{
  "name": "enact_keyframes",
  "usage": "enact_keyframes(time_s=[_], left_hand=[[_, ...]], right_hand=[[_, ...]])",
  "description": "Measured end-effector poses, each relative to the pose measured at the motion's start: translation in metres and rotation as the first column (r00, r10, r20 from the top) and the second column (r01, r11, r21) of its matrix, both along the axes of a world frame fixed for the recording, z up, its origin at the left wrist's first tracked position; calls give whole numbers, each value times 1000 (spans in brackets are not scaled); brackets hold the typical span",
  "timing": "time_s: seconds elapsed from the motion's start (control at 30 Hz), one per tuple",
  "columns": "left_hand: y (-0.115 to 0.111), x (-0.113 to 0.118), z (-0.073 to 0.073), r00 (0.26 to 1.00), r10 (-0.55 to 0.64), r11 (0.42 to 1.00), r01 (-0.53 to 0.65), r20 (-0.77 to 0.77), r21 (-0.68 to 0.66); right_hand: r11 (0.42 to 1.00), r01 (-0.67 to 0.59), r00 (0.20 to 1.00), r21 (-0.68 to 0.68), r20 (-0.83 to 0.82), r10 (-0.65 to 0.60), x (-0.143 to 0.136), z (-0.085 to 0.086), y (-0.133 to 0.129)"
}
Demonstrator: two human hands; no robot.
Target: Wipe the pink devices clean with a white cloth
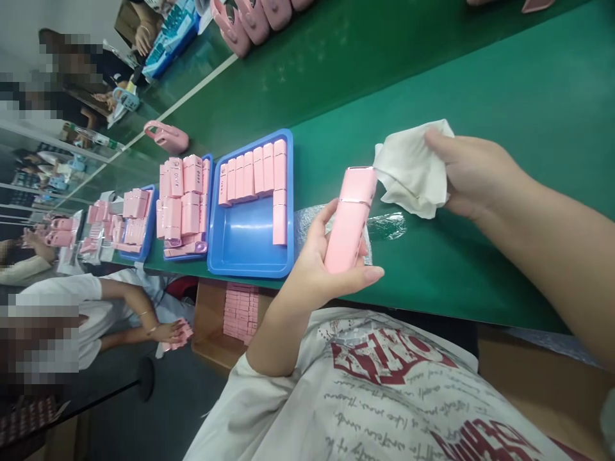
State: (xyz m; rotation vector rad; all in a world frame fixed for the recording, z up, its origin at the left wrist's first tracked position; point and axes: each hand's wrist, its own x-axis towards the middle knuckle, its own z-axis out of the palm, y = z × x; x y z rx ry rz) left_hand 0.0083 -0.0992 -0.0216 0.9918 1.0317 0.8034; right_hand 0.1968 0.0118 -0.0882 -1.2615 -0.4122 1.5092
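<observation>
Pink device (350, 221), one: above green table (504, 121), gripped in left hand (319, 262), lower end partly covered. White cloth (413, 169), one: pinched in right hand (473, 173), most fingers hidden. Pink cases (257, 25), top edge: cut off.

Free passage lies over the bare green tabletop (504, 96) beyond the white cloth (413, 169), whereas leftward the raised rim of the blue tray (247, 271), its row of pink devices (248, 174) and the heaped tray (210, 165) beside it obstruct.
</observation>
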Motion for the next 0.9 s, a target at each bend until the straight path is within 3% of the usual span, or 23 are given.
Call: enact_keyframes(time_s=[0.13,0.23,0.37,0.57,0.9], left_hand=[[-1,5,-2,999,37,999,-36,-22,15],[0,4,-6,994,81,997,-82,72,11],[3,1,-12,967,82,993,-58,241,-103],[5,3,-13,956,148,986,-122,254,-115],[8,5,-14,909,141,985,-88,393,-149]], right_hand=[[999,-32,999,-18,-3,32,-1,2,-1],[998,-53,999,-18,9,53,-2,3,-1],[998,-56,998,-38,21,57,-2,3,-1],[998,-64,998,-28,-9,63,-2,2,-2],[996,-81,997,-27,-12,81,-3,5,-2]])
